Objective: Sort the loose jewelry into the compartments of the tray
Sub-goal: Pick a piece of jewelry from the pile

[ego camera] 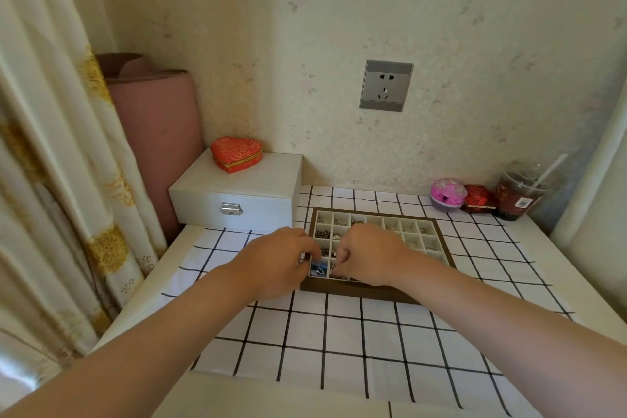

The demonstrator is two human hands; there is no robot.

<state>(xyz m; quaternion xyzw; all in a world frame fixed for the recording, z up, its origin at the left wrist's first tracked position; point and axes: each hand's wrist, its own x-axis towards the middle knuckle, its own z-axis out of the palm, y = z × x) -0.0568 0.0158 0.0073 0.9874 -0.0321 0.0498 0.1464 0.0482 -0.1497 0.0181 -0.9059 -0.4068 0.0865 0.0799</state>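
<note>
Site: a table [163, 265] against the wall, covered by a checked cloth [342, 336]. The tray [445, 249], brown-rimmed with pale dividers, lies on the cloth toward the far edge, about mid-width.

Jewelry: small metal pieces [322, 233] lie in several compartments, mostly on the tray's left side. A blue piece [318, 269] sits in the near-left corner compartment. No loose pieces are visible on the cloth.

Left hand [274, 265]: fingers curled against the tray's left rim beside the blue piece. Whether it grips the rim or a piece cannot be told.

Right hand [368, 254]: fingers bent down into the near row, next to the corner compartment. The tips are hidden, so a pinch cannot be confirmed.

Handling assessment: the pieces look light, small and hard, and chains are likely to be limp and prone to tangling. A fingertip pinch on a ring's band or a chain's clasp seems soundest. Narrow compartments leave little room, so neighbouring pieces may snag.

Other items: a white box [237, 195] at the far-left corner bears a red heart case [236, 153]. A pink case [447, 195], a red case [478, 198] and a lidded drink cup [519, 195] stand toward the far-right corner.
</note>
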